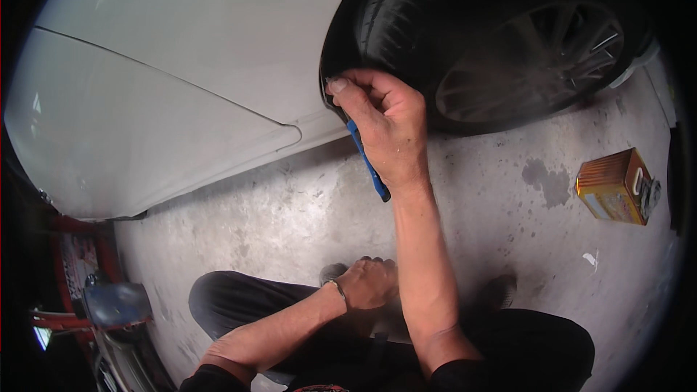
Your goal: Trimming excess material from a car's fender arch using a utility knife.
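Observation:
My right hand [388, 123] is raised to the black edge of the wheel arch [335, 58], thumb and fingers pinched together there. A slim blue-handled tool [368, 161] with a dark end sticks out below this hand, along its palm side; its other end is hidden by the fingers. Left of the hand spreads the light-coloured car body [218, 51]. My left hand [368, 283] is curled closed low between my knees, a dark band on its wrist. Whatever its fingers may hold is hidden.
A dark tyre and spoked wheel [537, 65] fill the arch at upper right. On the stained concrete floor [290, 203] stands a gold-coloured square can [613, 189], at right, near a white scrap [590, 261]. Red and metal equipment [109, 305] is at lower left.

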A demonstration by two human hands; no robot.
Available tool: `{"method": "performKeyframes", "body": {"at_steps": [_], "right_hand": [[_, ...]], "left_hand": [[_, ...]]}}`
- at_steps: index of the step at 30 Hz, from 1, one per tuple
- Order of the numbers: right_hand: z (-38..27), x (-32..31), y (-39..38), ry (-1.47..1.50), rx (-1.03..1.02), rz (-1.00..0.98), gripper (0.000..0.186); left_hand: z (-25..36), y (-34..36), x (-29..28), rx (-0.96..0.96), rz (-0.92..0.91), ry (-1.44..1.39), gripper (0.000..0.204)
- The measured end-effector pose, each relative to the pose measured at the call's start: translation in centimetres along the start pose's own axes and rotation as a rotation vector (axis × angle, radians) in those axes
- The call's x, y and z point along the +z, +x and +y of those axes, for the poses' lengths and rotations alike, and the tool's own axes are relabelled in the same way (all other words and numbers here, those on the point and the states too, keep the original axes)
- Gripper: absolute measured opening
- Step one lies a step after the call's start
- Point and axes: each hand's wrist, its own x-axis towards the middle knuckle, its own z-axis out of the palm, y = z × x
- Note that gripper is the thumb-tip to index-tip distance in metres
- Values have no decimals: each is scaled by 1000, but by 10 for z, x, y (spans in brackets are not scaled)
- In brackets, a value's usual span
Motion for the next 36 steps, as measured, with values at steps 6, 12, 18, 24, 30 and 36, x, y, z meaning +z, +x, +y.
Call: {"method": "performKeyframes", "body": {"at_steps": [6, 12, 18, 24, 30, 36], "right_hand": [[-9, 8, -3, -31, -47, 54, 26], [-25, 13, 6, 15, -146, 86, 27], [-24, 13, 8, 24, -215, 103, 23], [-27, 18, 3, -17, -162, 108, 24], [-1, 19, 2, -88, -100, 156, 24], [-12, 11, 4, 50, -131, 92, 26]], "left_hand": [[6, -1, -7, -24, -82, 34, 33], [-2, -8, 1, 101, 81, 151, 29], [1, -9, -5, 33, 17, 104, 30], [-2, -11, -6, 34, 31, 41, 29], [-1, -5, -19, -30, -121, 28, 34], [9, -10, -24, -52, -4, -40, 32]]}}
